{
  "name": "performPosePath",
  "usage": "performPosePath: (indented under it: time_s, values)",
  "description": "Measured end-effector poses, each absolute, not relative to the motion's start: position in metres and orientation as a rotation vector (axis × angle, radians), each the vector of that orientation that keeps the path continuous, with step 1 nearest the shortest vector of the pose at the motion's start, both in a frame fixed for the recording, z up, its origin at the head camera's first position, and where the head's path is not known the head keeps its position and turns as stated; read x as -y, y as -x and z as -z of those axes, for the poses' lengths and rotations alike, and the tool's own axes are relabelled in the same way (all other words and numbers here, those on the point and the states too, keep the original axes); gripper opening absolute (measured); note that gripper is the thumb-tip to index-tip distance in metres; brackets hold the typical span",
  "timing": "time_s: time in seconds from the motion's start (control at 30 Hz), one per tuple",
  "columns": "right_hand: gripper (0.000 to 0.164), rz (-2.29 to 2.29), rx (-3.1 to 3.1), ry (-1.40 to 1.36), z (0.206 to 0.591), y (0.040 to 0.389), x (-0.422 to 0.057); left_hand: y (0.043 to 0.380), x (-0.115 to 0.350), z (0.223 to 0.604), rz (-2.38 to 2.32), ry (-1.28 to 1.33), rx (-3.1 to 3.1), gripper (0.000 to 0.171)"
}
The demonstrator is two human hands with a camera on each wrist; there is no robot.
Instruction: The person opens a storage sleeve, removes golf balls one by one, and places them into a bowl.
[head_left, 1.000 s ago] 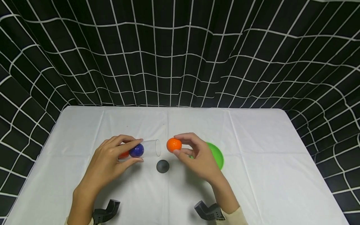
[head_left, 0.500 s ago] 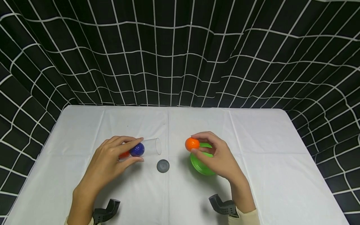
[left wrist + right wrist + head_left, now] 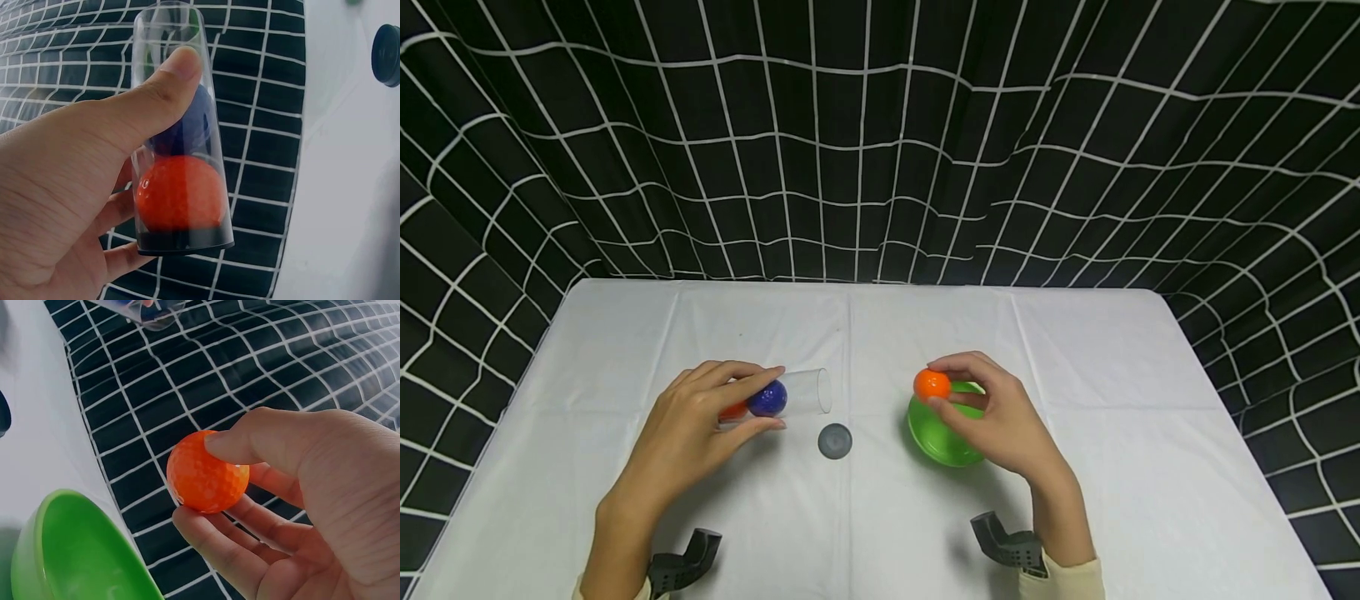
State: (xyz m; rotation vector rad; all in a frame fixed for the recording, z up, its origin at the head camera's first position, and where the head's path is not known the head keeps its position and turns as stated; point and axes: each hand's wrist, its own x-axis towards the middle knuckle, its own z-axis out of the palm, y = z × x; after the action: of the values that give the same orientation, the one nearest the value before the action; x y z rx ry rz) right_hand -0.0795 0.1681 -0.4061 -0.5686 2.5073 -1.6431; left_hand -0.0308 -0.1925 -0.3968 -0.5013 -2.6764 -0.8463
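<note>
My left hand grips a clear plastic tube lying on its side, its open end facing right in the head view. Inside are a red-orange ball at the black-capped base and a dark blue ball beside it. My right hand pinches an orange dimpled golf ball between thumb and fingers. The golf ball is over the far left part of a green bowl, which the hand partly covers in the head view. A round dark grey cap lies on the table between the hands.
A white cloth covers the table. Behind and at the sides hangs a black curtain with a white grid. Dark wrist mounts sit at both wrists.
My right hand has carried the orange golf ball rightward, from near the tube's mouth to over the green bowl. My left hand and the tube have stayed almost in place.
</note>
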Motion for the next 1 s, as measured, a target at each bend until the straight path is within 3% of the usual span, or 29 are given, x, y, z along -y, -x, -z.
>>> performPosePath:
  time_s: [1.0]
  values:
    - [0.039, 1.478, -2.654, 0.535, 0.418, 0.077, -0.183, 0.031, 0.194, 0.397, 0.816, 0.501, 2.673, 0.055]
